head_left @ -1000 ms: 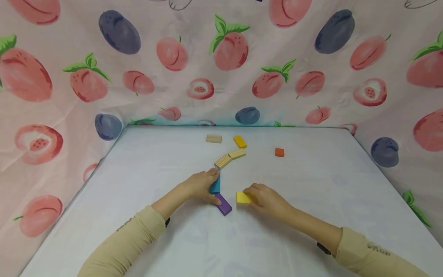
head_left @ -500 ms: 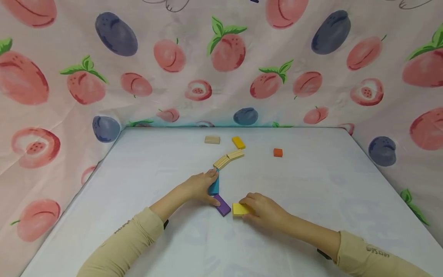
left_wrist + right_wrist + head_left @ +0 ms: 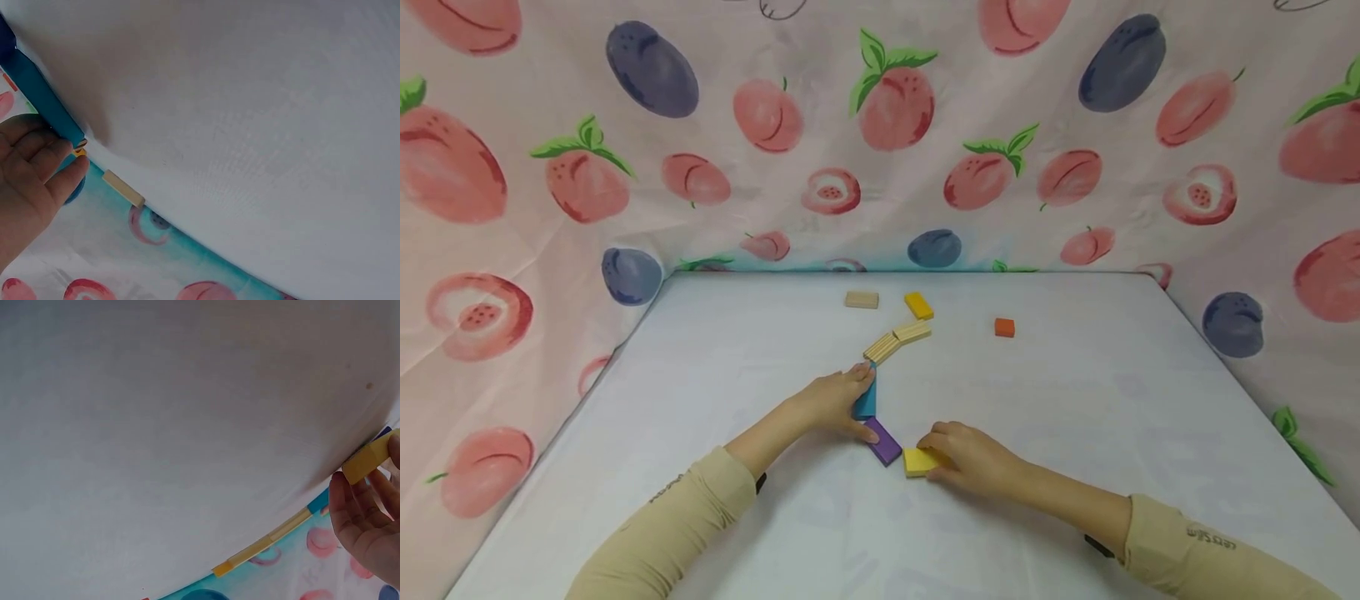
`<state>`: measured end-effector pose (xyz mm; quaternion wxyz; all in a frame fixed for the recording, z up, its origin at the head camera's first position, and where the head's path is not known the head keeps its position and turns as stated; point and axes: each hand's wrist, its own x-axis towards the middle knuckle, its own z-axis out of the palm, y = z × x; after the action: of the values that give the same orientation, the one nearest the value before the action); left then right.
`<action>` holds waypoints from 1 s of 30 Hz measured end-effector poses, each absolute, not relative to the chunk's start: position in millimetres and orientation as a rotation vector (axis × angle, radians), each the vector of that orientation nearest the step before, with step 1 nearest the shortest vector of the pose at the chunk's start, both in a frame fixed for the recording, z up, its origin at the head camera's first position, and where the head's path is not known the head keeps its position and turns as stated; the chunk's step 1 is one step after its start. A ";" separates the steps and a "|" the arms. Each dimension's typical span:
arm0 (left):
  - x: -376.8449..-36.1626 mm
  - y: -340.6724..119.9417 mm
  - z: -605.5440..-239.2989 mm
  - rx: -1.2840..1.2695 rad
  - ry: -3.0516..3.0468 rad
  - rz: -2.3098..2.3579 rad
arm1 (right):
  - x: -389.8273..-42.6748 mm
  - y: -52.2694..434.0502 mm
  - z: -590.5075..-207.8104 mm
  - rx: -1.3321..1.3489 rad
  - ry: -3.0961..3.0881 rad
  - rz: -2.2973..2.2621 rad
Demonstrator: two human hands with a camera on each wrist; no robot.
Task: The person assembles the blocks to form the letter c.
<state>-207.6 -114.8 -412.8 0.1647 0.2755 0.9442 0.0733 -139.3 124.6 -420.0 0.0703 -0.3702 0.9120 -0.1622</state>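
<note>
Blocks are lying end to end in a bent chain down the middle of the white table, and I am watching both hands working at its near end. The right hand is gripping a yellow block with curled fingers, and I am reading that grip as a way to steer it, since the block is lying flat with its near corner touching or almost touching the lower end of the purple block. In the right wrist view the fingers are wrapping under that yellow block, so the hold is a pinch and not a flat push.

The left hand is bracing the blue block, fingertips curling over its far end and thumb lying by the joint with the purple block; I judge that it is steadying the chain so the pieces are not sliding while the yellow one is meeting them. The left wrist view is showing the fingers lying against the blue block.

Beyond the blue block, two ribbed wooden blocks are carrying the chain on at an angle. Lying apart from it are a plain wooden block, a second yellow block and a small orange block. Fruit-printed cloth is hanging round the table.
</note>
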 end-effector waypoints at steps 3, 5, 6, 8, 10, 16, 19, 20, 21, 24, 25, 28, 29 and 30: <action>-206.6 -115.0 -413.4 0.792 2.688 0.210 | -139.0 124.5 -421.3 -1.129 2.742 -0.465; -206.2 -115.1 -413.4 0.791 2.691 0.218 | -139.0 123.8 -421.3 -1.139 2.749 -0.448; -206.3 -115.2 -413.5 0.790 2.695 0.217 | -139.2 123.3 -421.3 -1.143 2.753 -0.438; -206.7 -115.3 -413.3 0.788 2.700 0.215 | -140.1 121.9 -421.0 -1.151 2.761 -0.416; -207.1 -115.4 -413.3 0.785 2.702 0.212 | -141.1 120.5 -420.2 -1.147 2.763 -0.404; -207.5 -115.1 -413.1 0.780 2.699 0.215 | -144.1 117.8 -419.8 -1.102 2.750 -0.406; -207.4 -115.2 -413.4 0.777 2.701 0.220 | -144.8 116.5 -420.3 -1.082 2.746 -0.411; -207.1 -115.2 -413.4 0.777 2.700 0.223 | -144.6 116.4 -420.5 -1.076 2.747 -0.411; -206.9 -115.2 -413.6 0.777 2.697 0.231 | -144.3 116.4 -420.7 -1.070 2.748 -0.407; -206.7 -115.0 -414.1 0.781 2.689 0.231 | -143.0 116.7 -420.8 -1.053 2.751 -0.399; -206.6 -114.9 -414.1 0.782 2.689 0.232 | -142.6 116.8 -420.7 -1.046 2.752 -0.398; -206.6 -114.8 -413.5 0.778 2.694 0.222 | -141.5 116.6 -419.7 -1.024 2.753 -0.405; -206.5 -114.8 -413.0 0.774 2.695 0.226 | -141.4 116.5 -419.5 -1.016 2.753 -0.407; -206.4 -114.8 -412.7 0.773 2.696 0.225 | -141.2 116.4 -419.2 -1.010 2.751 -0.409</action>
<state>-206.4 -114.8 -412.7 0.1633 0.2712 0.9453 0.0790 -141.2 116.4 -419.2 0.0910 -0.3400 0.9258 -0.1377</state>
